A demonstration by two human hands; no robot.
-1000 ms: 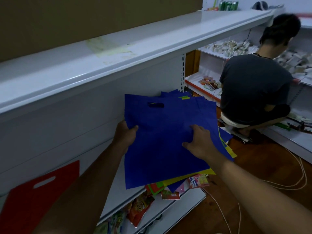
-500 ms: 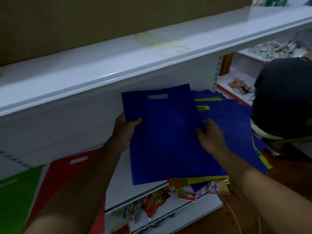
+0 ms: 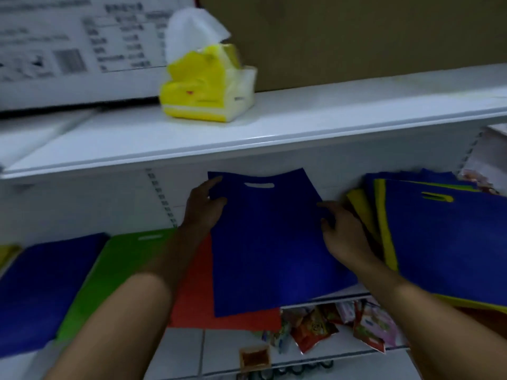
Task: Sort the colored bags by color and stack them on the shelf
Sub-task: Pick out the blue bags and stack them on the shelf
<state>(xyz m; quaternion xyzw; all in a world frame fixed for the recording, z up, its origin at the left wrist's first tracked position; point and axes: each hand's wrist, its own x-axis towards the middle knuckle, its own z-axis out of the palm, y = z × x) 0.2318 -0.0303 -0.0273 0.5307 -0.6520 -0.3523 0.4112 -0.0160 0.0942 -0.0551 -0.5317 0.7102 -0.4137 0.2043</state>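
Here, the left hand and right hand each pinched a side edge of the flat dark-blue fabric bag over the red fabric bag on the white shelf; a mixed blue-and-yellow bag pile crowded the right, a green bag lay left.

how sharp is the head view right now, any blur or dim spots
Head view: dim overall, with motion blur smearing the label sheet at upper left beyond reading; the tissue pack is soft-edged; the blue bag between the left hand and right hand stays fairly crisp; wide-angle bending curves the shelf edge.
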